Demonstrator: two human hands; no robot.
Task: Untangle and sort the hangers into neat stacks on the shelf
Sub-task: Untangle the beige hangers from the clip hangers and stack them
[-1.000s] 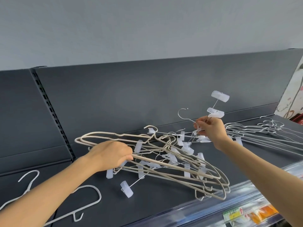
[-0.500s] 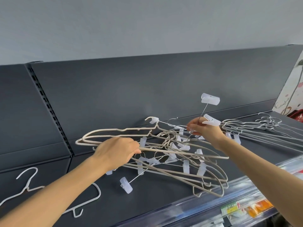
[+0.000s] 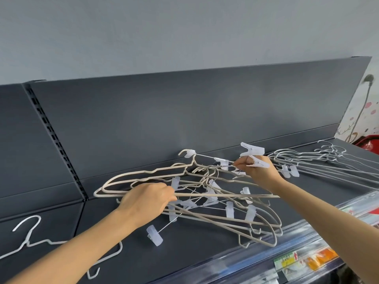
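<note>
A tangle of beige hangers and metal clip hangers [image 3: 205,193] lies on the dark shelf [image 3: 184,253]. My left hand [image 3: 147,199] grips the beige wires on the tangle's left side. My right hand [image 3: 258,171] pinches a clip hanger [image 3: 252,152] at the tangle's back right; its translucent clips stick up over my fingers. A stack of thin white hangers [image 3: 320,160] lies flat further right. One white hanger [image 3: 32,240] lies alone at the far left, partly under my left forearm.
The shelf's dark back panel [image 3: 184,111] rises close behind the tangle, with a slotted upright [image 3: 55,140] at the left. A clear price rail with coloured labels [image 3: 303,259] runs along the front edge. A patterned wall [image 3: 363,111] and something red show at far right.
My right hand has lowered the clip hanger, so its clips now lie just above my fingers instead of standing high. My left hand has kept its grip on the beige wires.
</note>
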